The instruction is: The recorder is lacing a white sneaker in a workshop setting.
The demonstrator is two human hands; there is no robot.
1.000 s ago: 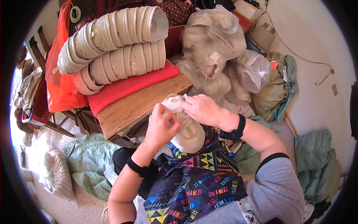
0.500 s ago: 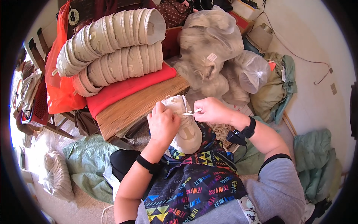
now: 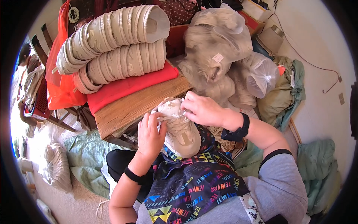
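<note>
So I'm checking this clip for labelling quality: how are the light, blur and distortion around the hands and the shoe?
Head view: bright, even light on the pale shoe, with the left hand and right hand both sharp, no motion blur; the far left edge is blown out by glare; fisheye bending curves the wooden bench and the wall toward the dark round rim.

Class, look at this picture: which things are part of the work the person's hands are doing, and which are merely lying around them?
In hand:
- cream-white lace-up shoe on the lap
- pale shoelace, pinched by both hands
- left hand
- right hand

Lying about:
- stacked rows of beige shoe uppers
- red cloth pad
- bare wooden plank bench
- clear plastic bags of pale material
- orange plastic bag
</note>
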